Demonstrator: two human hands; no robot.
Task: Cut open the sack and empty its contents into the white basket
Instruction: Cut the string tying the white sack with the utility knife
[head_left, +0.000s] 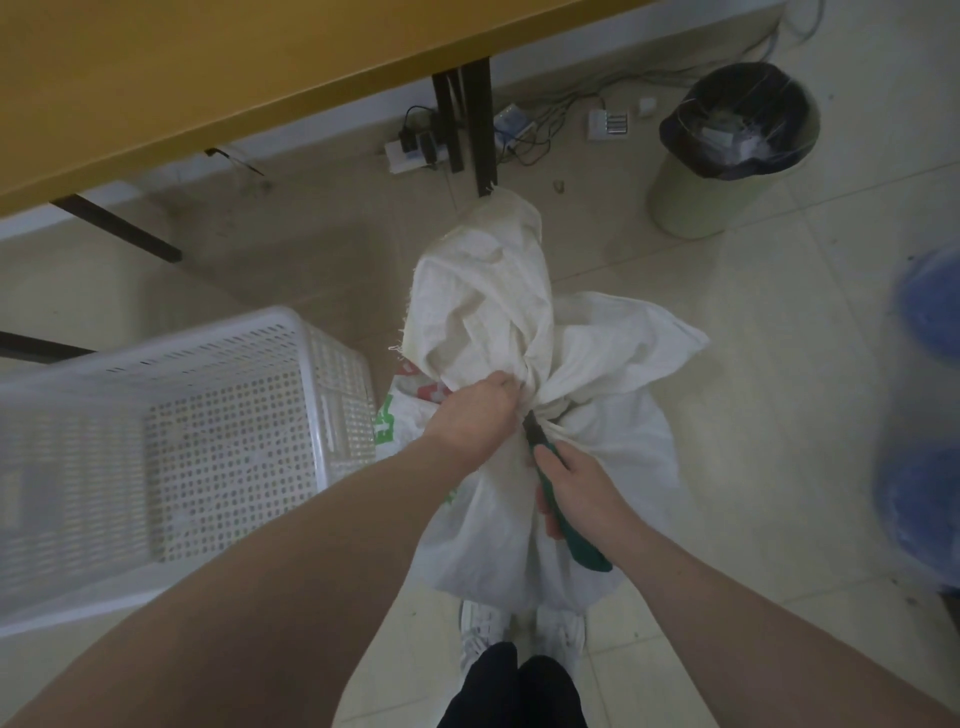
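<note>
Leftmost, standing on the pale tiled floor (779, 364): white perforated plastic basket (171, 431), rigid, rectangular, its walls a grid of small holes, mouth turned up and waiting just beside the sack. Centre: white woven plastic sack (519, 374) with red and green printing, standing upright between basket and feet, limp and crinkled, loose top flopping above a gathered, tied neck. Gripping that bunched neck from the left, left hand (475, 415), fingers curled round the fabric and pulling it taut. Just right of it, clasping the green handle of a dark-bladed cutter (558, 499), right hand (582, 491), fingers wrapped round the grip, tip touching the cinched neck.

Cutting at the tie, judging by blade position. Advisable: keeping the neck stretched tight so that the slippery weave is not sliding under the edge; angling the blade away from the holding fingers, now lying very near the tip; slicing only the binding or the fabric above it, sparing whatever is inside; steadying the soft body against toppling.

Contents hidden. Further right: dustbin with black liner (737, 140).
</note>
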